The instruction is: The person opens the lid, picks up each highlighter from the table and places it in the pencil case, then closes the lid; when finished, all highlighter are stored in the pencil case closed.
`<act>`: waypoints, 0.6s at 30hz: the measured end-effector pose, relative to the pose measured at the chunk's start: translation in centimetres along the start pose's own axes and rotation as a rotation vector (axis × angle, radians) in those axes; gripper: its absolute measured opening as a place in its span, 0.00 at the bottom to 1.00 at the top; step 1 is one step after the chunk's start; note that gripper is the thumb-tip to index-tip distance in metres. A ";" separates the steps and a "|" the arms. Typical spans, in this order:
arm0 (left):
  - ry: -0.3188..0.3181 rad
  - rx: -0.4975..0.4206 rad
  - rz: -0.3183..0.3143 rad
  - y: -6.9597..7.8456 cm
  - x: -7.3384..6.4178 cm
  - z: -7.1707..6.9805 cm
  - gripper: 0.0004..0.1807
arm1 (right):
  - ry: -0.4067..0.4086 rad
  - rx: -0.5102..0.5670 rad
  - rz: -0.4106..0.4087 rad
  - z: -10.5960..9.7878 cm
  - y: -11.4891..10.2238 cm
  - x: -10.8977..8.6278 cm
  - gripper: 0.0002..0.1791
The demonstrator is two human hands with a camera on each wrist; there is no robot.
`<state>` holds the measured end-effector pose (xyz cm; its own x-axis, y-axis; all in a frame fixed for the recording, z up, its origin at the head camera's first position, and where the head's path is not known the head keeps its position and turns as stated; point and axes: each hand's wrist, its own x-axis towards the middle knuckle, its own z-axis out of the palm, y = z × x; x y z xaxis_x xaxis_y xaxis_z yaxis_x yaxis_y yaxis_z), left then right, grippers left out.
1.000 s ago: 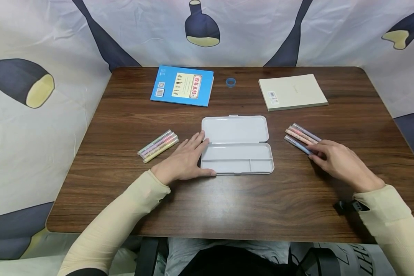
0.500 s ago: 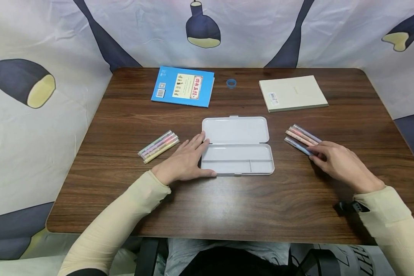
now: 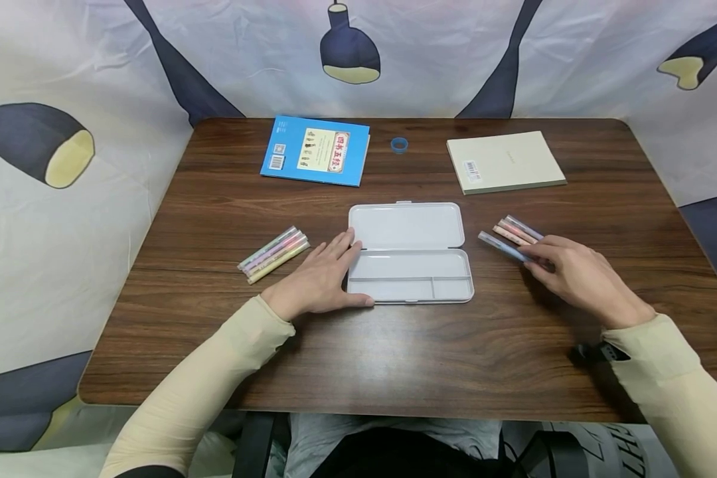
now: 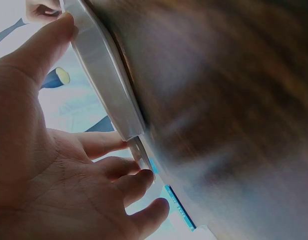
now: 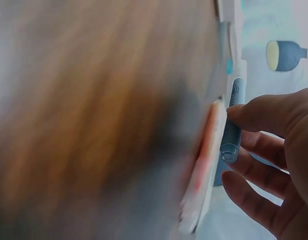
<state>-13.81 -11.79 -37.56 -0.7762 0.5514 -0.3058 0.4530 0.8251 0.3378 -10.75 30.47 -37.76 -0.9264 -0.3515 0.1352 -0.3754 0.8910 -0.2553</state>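
An opened white pencil case (image 3: pixel 411 264) lies mid-table, its lid folded back and its tray divided into compartments. My left hand (image 3: pixel 319 275) rests against its left end, thumb at the near corner and fingers spread along the side. In the left wrist view, thumb and index finger touch the case's edge (image 4: pixel 105 75). On the right, my right hand (image 3: pixel 576 275) pinches a blue marker (image 3: pixel 502 245) between thumb and fingers. The right wrist view shows this marker (image 5: pixel 233 120) lifted beside the other markers (image 5: pixel 203 165). Pink and purple markers (image 3: pixel 516 230) lie just beyond that hand.
Several pastel markers (image 3: pixel 273 253) lie side by side left of the case. At the back are a blue book (image 3: pixel 281 149), a blue ring like a tape roll (image 3: pixel 399 145) and a cream book (image 3: pixel 508 161). A patterned cloth hangs behind the table (image 3: pixel 430 372).
My right hand has moved slightly left and away from me, drawing the blue marker apart from the other markers. My left hand and the pencil case stay in place.
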 end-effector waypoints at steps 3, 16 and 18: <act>-0.003 -0.003 0.002 0.0 0.0 0.0 0.60 | 0.019 -0.005 -0.039 -0.1 -0.8 0.8 0.17; -0.014 0.006 -0.004 -0.2 0.0 -0.1 0.60 | 0.054 0.011 -0.235 0.8 -4.5 5.1 0.14; -0.015 0.005 -0.003 -0.2 0.0 -0.1 0.60 | 0.036 0.022 -0.276 1.0 -5.2 5.7 0.14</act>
<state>-13.97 -11.98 -37.59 -0.7710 0.5504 -0.3203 0.4527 0.8274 0.3323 -14.10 23.54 -36.66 -0.7872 -0.5695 0.2365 -0.6146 0.7562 -0.2245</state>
